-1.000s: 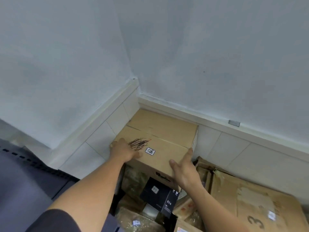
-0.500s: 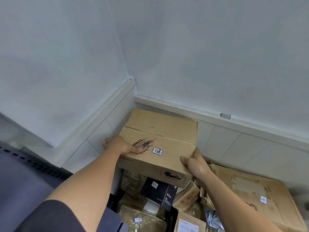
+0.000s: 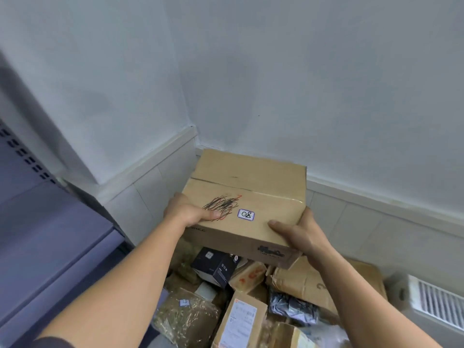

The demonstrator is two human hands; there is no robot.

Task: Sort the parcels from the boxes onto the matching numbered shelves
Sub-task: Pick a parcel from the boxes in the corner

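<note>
While my left hand (image 3: 186, 214) and right hand (image 3: 301, 234) are gripping the 08 parcel (image 3: 253, 189), I am judging pickup done; shelf 08 is coming next.

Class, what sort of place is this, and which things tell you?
Probably a parcel sorting room: mixed parcels in a heap, a cardboard box stickered 08 held in the left hand and right hand, and metal shelving at the left.

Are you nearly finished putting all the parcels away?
Not nearly. No shelved parcel shows. The left hand and right hand grip the cardboard box labelled 08. Many parcels wait underneath, including a black box.
</note>
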